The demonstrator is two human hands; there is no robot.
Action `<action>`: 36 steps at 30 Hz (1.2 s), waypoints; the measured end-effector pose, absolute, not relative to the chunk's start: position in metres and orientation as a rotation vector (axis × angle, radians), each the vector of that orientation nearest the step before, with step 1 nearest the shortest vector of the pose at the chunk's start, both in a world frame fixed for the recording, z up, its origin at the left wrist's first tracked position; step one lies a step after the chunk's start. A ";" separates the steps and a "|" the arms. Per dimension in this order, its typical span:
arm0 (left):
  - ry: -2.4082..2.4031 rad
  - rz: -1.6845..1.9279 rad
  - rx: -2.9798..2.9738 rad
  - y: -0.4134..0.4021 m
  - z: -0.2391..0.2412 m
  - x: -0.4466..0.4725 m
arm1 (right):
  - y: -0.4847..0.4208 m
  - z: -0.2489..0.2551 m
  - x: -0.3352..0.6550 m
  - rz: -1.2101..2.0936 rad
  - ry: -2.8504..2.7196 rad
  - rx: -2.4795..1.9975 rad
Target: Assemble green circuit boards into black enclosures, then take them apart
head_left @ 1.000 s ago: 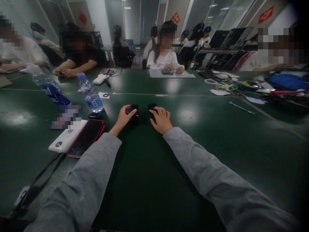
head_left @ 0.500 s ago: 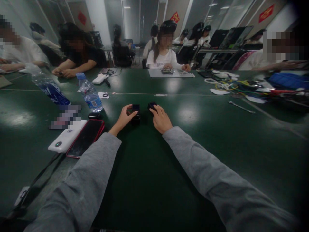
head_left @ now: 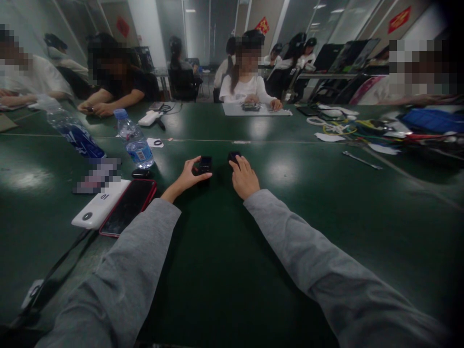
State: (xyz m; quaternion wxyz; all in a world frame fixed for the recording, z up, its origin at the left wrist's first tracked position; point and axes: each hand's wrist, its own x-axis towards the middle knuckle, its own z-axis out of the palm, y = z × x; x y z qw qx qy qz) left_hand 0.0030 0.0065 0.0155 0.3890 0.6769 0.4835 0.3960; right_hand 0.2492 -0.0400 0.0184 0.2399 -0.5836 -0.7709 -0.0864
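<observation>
The work in hand is the handling of two small dark pieces, one to each hand, at full reach on the dark green worktop (head_left: 217, 270). The left hand (head_left: 186, 178) pinches a small black boxy device with a glossy face (head_left: 205, 164) between thumb and forefinger. The device sits at the fingertips, either raised slightly or tipped off the surface, though the picture is too dim to say which. The right hand (head_left: 244, 179) lies palm down with its fingers closed together and stretched forward. Their tips rest on a second small black rounded piece (head_left: 234, 156), which sits just beyond them. Whether that hand grips the piece or only presses on it cannot be told.

The two pieces are near each other but apart, with bare worktop between them. By my judgement this is a holding and steadying step. Bringing the pieces together would call for a firmer grip from the right hand and a short, careful move inward, since both are small and smooth.

Both arms, in grey sleeves, are nearly straight and converge toward the middle, with the wrists low on the surface.

Left of the left hand lie a small black oval case (head_left: 141, 173), a dark phone in a red cover (head_left: 128, 207) and a white power bank (head_left: 99, 210). A clear plastic water bottle with a blue cap (head_left: 135, 140) stands beyond them.
</observation>
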 end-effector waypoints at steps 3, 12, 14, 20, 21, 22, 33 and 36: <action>1.189 0.941 1.749 0.007 0.017 0.000 | -0.041 0.020 0.249 -0.239 -2.119 -1.612; 1.184 0.949 1.908 0.004 0.013 0.001 | -0.040 0.019 0.249 -0.248 -2.114 -1.598; 1.214 0.953 1.973 0.003 0.012 0.003 | -0.040 0.019 0.249 -0.266 -2.114 -1.593; 1.269 0.901 2.261 -0.004 0.013 0.010 | -0.041 0.020 0.248 -0.266 -2.120 -1.596; 1.275 0.897 2.286 -0.005 0.013 0.011 | -0.041 0.020 0.248 -0.258 -2.119 -1.594; 1.279 0.896 2.299 -0.005 0.013 0.011 | -0.041 0.020 0.248 -0.250 -2.118 -1.590; 1.316 0.894 2.311 -0.006 0.012 0.013 | -0.037 0.020 0.255 -0.196 -1.915 -1.669; 1.373 0.833 2.368 -0.008 0.013 0.013 | -0.035 0.019 0.256 -0.029 -1.921 -1.730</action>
